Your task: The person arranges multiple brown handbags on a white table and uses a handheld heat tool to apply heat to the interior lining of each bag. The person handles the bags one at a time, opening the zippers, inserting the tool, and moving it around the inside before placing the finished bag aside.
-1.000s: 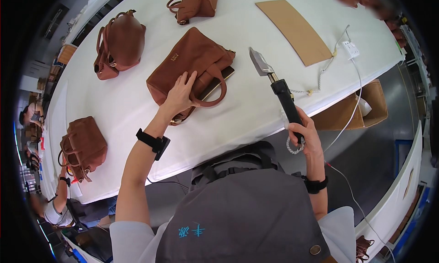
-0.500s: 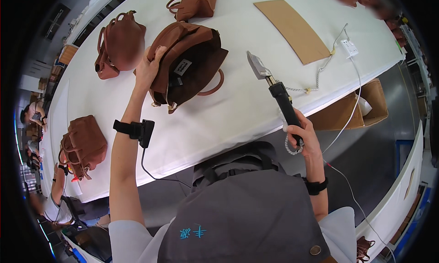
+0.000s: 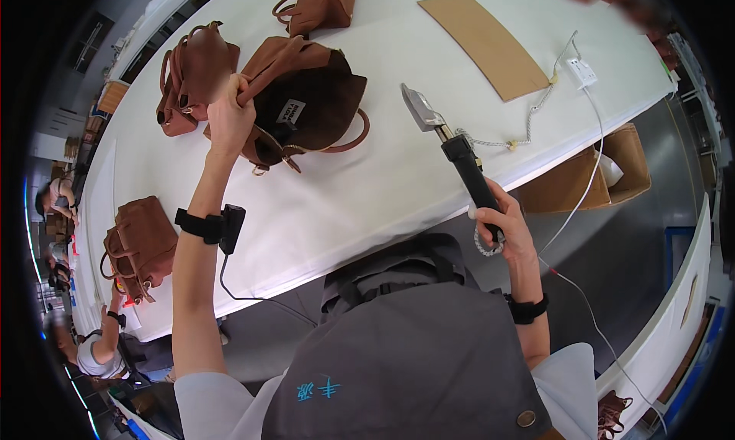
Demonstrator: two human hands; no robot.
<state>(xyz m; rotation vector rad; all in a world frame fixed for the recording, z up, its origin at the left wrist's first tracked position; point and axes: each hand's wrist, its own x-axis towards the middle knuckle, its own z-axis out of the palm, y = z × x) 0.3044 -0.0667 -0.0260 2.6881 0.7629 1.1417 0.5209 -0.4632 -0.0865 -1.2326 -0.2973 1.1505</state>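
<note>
A brown leather handbag point(image 3: 269, 79) lies tipped on the white table, its mouth gaping to show a dark lining with a white label point(image 3: 292, 111). My left hand point(image 3: 230, 120) is closed around the folded leather on the bag's left side, and the fingertips curl out of sight. One bag handle point(image 3: 355, 138) loops out at the right. In my right hand point(image 3: 508, 224), closed on its black grip, is a small corded electric iron point(image 3: 465, 164) with a broad, pointed metal head. The head points up and left, apart from the bag.
Brown handbags stand at the far left point(image 3: 191, 76), back point(image 3: 321, 8) and left point(image 3: 144, 237). Cardboard point(image 3: 486, 46) lies at the back right. The iron's braided cord point(image 3: 511, 145) runs to a white socket block point(image 3: 582, 73). An open carton point(image 3: 563, 184) sits below the table edge; co-workers are far left.
My left hand has shifted left and slightly down, pulling the bag's side with it, and its grip is tighter. The iron has moved slightly left, still in my right hand.
</note>
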